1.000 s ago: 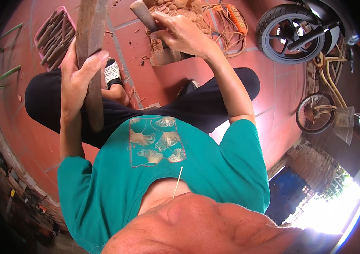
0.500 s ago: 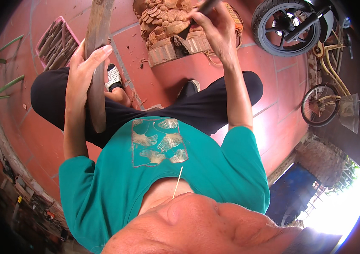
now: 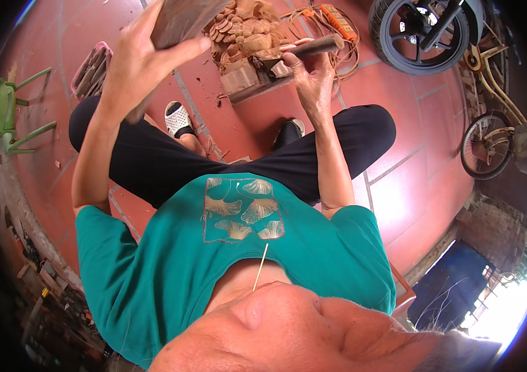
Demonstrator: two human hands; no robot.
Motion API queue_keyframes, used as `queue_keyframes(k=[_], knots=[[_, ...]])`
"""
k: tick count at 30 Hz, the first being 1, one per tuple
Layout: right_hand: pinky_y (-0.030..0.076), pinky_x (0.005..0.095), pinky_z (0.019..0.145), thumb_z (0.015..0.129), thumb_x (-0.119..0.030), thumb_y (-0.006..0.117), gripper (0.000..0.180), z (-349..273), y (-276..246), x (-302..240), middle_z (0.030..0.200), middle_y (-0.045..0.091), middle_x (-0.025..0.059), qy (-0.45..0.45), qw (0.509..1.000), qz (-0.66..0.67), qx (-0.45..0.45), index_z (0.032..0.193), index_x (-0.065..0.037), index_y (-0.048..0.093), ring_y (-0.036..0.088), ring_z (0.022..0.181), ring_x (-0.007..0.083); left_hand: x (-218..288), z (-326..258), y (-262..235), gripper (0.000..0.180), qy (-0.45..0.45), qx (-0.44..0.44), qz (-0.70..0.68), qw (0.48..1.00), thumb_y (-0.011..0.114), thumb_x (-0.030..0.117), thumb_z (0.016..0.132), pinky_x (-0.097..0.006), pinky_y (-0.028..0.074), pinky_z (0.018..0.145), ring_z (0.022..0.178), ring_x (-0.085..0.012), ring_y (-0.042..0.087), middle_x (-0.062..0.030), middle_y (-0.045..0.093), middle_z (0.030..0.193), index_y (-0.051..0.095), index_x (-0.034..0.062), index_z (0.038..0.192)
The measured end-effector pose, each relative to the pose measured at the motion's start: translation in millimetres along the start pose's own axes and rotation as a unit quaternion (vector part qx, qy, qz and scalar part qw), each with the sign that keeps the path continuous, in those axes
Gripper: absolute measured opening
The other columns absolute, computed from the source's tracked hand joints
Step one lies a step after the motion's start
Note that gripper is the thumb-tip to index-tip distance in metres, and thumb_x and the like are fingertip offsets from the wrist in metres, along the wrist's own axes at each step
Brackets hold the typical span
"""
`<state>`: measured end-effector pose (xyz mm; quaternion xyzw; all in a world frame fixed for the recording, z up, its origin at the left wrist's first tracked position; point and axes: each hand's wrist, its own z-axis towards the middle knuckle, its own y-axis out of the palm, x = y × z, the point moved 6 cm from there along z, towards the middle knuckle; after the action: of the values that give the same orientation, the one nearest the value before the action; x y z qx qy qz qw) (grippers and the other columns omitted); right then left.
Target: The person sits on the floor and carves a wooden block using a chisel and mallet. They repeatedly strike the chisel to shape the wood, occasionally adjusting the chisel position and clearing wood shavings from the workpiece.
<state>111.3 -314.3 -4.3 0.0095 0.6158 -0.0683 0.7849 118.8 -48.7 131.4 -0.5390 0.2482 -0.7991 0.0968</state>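
Carving: a wood carving (image 3: 254, 44) lies at upper centre of the frame, its flat edge running from lower left to upper right.
Carved surface: brown wood, with overlapping scale-like discs at its left, rounded lumps in the middle and a squared block along the near edge.
Chisel: a dark chisel (image 3: 324, 45) slants over the carving's near right part, handle end up to the right, blade down to the left; whether the tip touches wood I cannot tell.
Right hand: the right hand (image 3: 314, 77) pinches the handle, thumb and fingers closed round it.
Club: a worn, flat-faced wooden club (image 3: 183, 23) at upper left of centre, long axis running from the top edge down to the left, well apart from the chisel.
Left hand: the left hand (image 3: 128, 73) grips the club, thumb stretched along its face; the other fingers are partly hidden.
Cord: an orange power strip (image 3: 338, 22) and a coiled cable (image 3: 351, 67), right of the carving.
Basket: a pink plastic basket (image 3: 77, 72) of tools, upper left.
Floor: red tiles (image 3: 412, 124) with grey joints.
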Motion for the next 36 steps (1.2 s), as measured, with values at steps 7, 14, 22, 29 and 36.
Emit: queue_keyframes(k=[7,14,22,29,36], knots=[[0.055,0.0308,0.089,0.094,0.0,0.072,0.03,5,11,6,0.102,0.074,0.0074,-0.004,0.999,-0.037,-0.005,0.12,-0.003,0.057,0.07,0.097,0.0145,55,28,7,0.068,0.075,-0.027,0.168,0.983,0.085,0.021,0.083,-0.036,0.053,0.094,0.111,-0.0253,0.067,-0.0186,0.069,0.119,0.053,-0.0027,0.138],[0.056,0.0306,0.085,0.093,-0.006,0.075,0.03,8,14,1,0.101,0.075,0.0086,-0.015,0.99,-0.139,-0.019,0.118,-0.002,0.059,0.072,0.093,0.0149,38,36,35,0.078,0.095,-0.103,0.051,0.989,0.086,0.015,0.081,-0.039,0.049,0.106,0.127,-0.0287,0.061,-0.0245,0.059,0.14,0.047,-0.0014,0.147],[0.056,0.0374,0.069,0.086,-0.014,0.081,0.031,14,18,4,0.084,0.073,0.0111,-0.121,0.972,-0.202,0.011,0.106,-0.005,0.06,0.072,0.076,0.0264,27,31,45,0.078,0.111,-0.173,0.109,0.973,0.077,0.011,0.078,-0.044,0.056,0.097,0.113,-0.0378,0.069,-0.0161,0.07,0.128,0.052,0.0241,0.15],[0.056,0.0391,0.066,0.087,-0.013,0.08,0.03,9,31,-14,0.082,0.071,0.0118,-0.101,0.966,-0.236,-0.024,0.105,-0.005,0.058,0.072,0.074,0.0276,34,36,24,0.084,0.132,-0.133,0.045,0.981,0.084,0.01,0.078,-0.041,0.05,0.106,0.124,-0.0306,0.064,-0.0195,0.061,0.14,0.045,0.0083,0.153],[0.055,0.0403,0.064,0.088,-0.015,0.079,0.03,14,26,1,0.083,0.072,0.0128,-0.052,0.98,-0.191,-0.014,0.105,-0.005,0.057,0.072,0.073,0.029,38,41,25,0.086,0.065,-0.169,0.094,0.979,0.085,0.009,0.076,-0.04,0.05,0.106,0.122,-0.0299,0.065,-0.0183,0.064,0.137,0.046,0.0082,0.152]])
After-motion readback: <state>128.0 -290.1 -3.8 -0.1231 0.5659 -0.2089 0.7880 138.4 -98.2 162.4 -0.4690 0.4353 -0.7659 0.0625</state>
